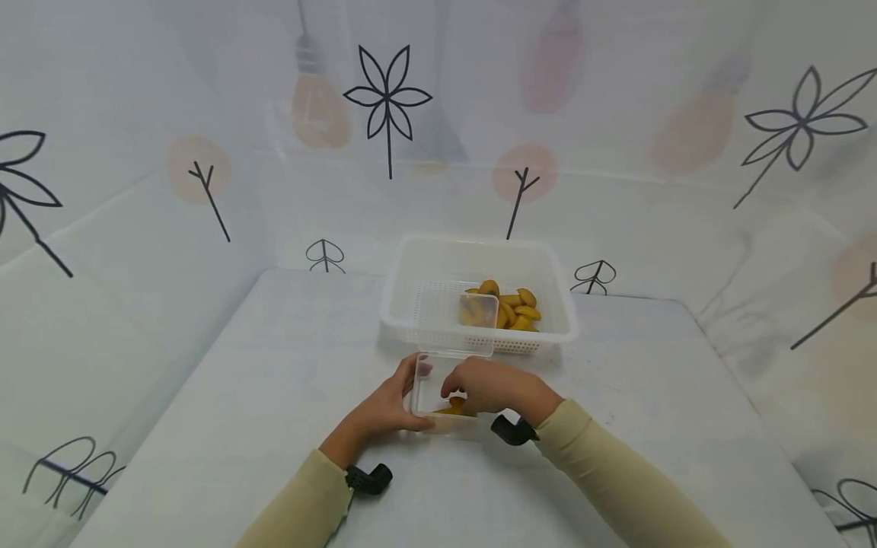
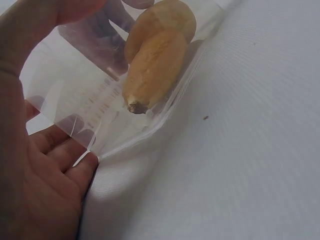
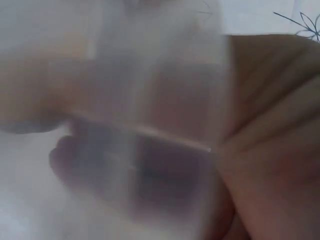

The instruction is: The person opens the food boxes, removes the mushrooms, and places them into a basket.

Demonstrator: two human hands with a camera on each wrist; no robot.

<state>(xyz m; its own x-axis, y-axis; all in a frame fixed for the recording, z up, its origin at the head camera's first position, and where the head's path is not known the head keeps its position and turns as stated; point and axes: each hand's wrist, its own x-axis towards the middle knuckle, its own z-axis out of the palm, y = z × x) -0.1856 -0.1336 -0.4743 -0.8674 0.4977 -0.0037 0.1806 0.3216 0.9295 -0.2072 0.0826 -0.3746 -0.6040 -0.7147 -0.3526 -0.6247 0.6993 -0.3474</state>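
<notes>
A clear plastic box (image 1: 425, 388) stands at the table's middle, its transparent lid (image 1: 438, 335) tilted back against the basket. My left hand (image 1: 387, 403) grips the box's left side, thumb at the near edge and fingers at the far corner. My right hand (image 1: 496, 387) reaches over the right side with bent fingers down inside. Yellow-brown mushrooms (image 1: 452, 407) lie in the box under those fingers; one mushroom (image 2: 155, 70) shows its rounded cap and dark stem end through the wall. I cannot tell whether the right fingers pinch it. The right wrist view is blurred by plastic close up.
Behind the box stands a white perforated basket (image 1: 562, 316) with several yellow mushrooms (image 1: 517, 313) in its right part. A white cloth covers the table (image 1: 274, 396). A patterned curtain (image 1: 240, 114) hangs at the back and both sides.
</notes>
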